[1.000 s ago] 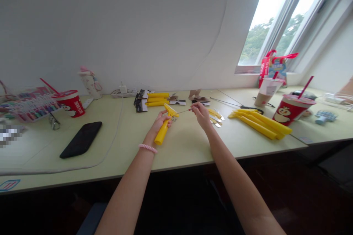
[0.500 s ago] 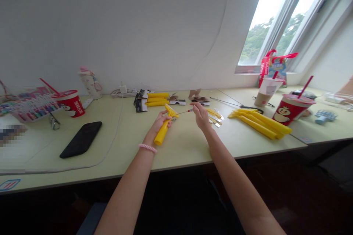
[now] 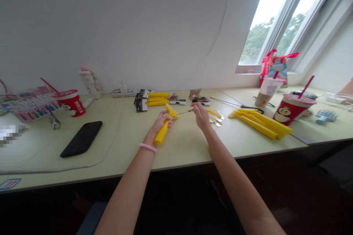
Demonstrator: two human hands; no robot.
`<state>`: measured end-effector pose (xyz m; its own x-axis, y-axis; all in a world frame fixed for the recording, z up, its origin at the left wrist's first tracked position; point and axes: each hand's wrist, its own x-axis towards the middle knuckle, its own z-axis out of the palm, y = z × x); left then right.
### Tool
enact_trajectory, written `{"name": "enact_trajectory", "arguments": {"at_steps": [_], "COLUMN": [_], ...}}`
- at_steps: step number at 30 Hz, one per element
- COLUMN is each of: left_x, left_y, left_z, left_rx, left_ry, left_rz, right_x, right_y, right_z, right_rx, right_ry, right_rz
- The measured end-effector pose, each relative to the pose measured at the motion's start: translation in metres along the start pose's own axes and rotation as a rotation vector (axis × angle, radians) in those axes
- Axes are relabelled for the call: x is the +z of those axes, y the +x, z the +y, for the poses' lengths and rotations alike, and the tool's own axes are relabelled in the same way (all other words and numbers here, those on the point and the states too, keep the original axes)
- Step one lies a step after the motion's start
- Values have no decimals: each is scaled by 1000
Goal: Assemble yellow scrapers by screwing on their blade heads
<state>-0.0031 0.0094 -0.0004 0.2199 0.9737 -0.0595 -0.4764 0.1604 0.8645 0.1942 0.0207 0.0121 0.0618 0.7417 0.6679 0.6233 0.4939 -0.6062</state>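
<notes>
My left hand [image 3: 159, 124] is wrapped round a yellow scraper-like tool [image 3: 162, 133], its wide head pointing away from me and its hollow handle end toward me. In my right hand [image 3: 202, 116] is a thin screwdriver [image 3: 191, 110]; its shaft points left and its tip meets the tool's head near a small metal part. Just right of my right hand lie flat blades with yellow pieces [image 3: 216, 118]. Several yellow handles [image 3: 259, 123] are piled farther right. Behind my left hand are packaged yellow tools [image 3: 157, 100] with black cards.
A black phone [image 3: 82, 138] and red cup [image 3: 72, 103] are on the table's left. Another red cup [image 3: 291, 112] and a clear cup [image 3: 267, 91] stand right. Opened cardboard [image 3: 196, 95] and a power strip [image 3: 129, 92] lie near the wall.
The view has shifted very slightly. Both hands keep their holds, and the screwdriver tip stays at the tool's head.
</notes>
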Motion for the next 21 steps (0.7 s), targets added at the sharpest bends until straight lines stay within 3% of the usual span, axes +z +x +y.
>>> {"name": "enact_trajectory", "arguments": {"at_steps": [8, 14, 21], "left_x": [-1, -1, 2], "left_y": [1, 0, -1], "left_z": [0, 0, 2], "left_rx": [-1, 0, -5], "left_ry": [-2, 19, 32], "left_rz": [-31, -25, -15], "right_x": [0, 1, 2], "right_y": [0, 0, 1], "right_z": [-2, 2, -1], "right_rx": [-10, 35, -129], "right_ry": [54, -13, 46], "right_rz": [102, 30, 100]}}
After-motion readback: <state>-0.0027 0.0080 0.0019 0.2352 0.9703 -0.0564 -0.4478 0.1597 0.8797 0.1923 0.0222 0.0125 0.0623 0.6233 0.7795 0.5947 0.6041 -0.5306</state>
